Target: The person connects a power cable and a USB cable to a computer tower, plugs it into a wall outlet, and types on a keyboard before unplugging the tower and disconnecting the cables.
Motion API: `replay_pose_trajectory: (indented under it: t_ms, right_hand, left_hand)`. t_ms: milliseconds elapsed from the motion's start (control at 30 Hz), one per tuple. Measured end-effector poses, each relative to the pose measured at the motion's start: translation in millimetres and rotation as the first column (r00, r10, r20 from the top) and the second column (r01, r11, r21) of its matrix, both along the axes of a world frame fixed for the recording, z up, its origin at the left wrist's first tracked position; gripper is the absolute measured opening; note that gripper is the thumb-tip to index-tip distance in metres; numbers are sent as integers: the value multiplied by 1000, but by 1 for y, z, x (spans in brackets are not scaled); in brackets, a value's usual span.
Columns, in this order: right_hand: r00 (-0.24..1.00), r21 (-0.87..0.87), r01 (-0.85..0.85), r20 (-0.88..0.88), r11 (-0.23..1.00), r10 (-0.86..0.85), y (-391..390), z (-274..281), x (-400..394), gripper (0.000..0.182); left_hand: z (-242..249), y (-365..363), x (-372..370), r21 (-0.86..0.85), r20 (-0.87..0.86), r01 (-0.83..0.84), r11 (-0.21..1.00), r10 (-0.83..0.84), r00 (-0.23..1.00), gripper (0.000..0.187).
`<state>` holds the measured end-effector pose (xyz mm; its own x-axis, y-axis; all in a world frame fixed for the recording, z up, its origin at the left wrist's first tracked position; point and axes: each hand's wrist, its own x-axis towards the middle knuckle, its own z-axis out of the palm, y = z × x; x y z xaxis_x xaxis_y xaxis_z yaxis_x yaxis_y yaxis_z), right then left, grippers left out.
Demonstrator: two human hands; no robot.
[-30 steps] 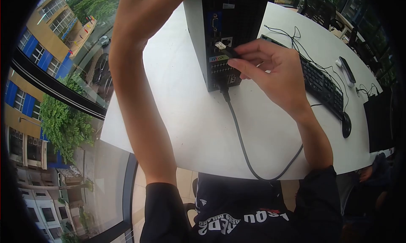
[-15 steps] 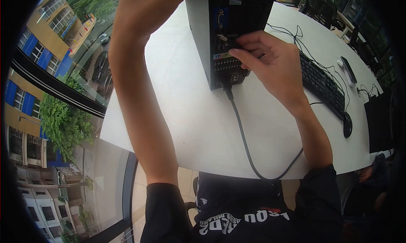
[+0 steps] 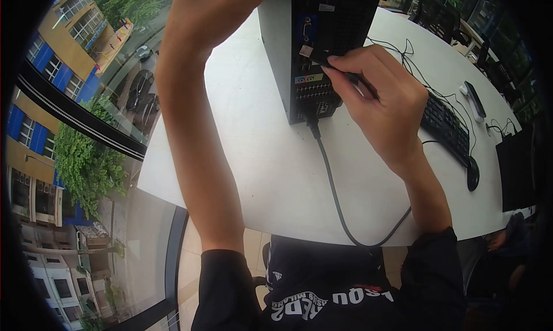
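Observation:
Pinched between the thumb and fingers of my right hand (image 3: 383, 92) is a black USB plug (image 3: 306, 51), its metal end pointing left. The plug overlaps the rear panel of a black computer tower (image 3: 275, 40), just below a blue video port (image 3: 306, 27) and above the coloured audio jacks (image 3: 308, 78). A power cord (image 3: 328, 170) is plugged in low on that panel and loops down past the table edge. My left hand (image 3: 230, 6) reaches up beside the tower's top; its fingers are cut off by the frame's upper edge.
The tower stands on a white table (image 3: 271, 187). To the right lie a black keyboard (image 3: 446, 126), a mouse (image 3: 473, 174), loose cables (image 3: 409, 52) and a black-and-white device (image 3: 474, 101). A dark monitor (image 3: 515, 170) is at the far right. Windows line the left.
My right hand has turned and shifted slightly right, and the plug's metal end shows more clearly, apart from the ports. The view has shifted a little. My left arm holds about the same pose.

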<state>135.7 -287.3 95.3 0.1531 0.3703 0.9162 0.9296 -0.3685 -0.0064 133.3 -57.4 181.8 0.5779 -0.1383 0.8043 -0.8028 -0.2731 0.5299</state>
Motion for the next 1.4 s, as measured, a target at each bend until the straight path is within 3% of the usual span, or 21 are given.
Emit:
replay_pose_trajectory:
  t_ms: [33,233,533,633,933,1133,1333,1400]
  right_hand:
    - [996,-2,-1,84,1000,1,1,-1,1,19]
    - [985,-72,79,159,994,-67,1,4,-5,17]
    - [997,-47,21,77,999,-17,9,3,-21,20]
    - [996,-8,28,85,1000,-27,7,2,-16,21]
    - [997,-57,4,74,998,0,16,2,-25,20]
    - [999,8,-27,43,1000,27,18,-5,-17,20]
    - [988,6,-70,136,998,69,35,-9,-11,14]
    - [985,26,-61,162,998,56,35,-12,-8,12]
  left_hand:
    - [1,0,0,-1,1,13,1000,-13,1000,23]
    - [7,-5,-19,10,-64,-47,999,47,997,24]
    - [2,-4,-10,20,-22,-69,997,70,997,24]
    - [1,-1,0,8,19,10,1000,-10,1000,24]
    - [7,-5,-19,4,-65,-20,1000,20,998,23]
    - [0,1,0,-4,10,23,1000,-23,1000,22]
    - [1,-2,-11,-23,-72,-69,997,67,995,24]
    - [-1,-6,-12,33,-17,-144,989,145,989,24]
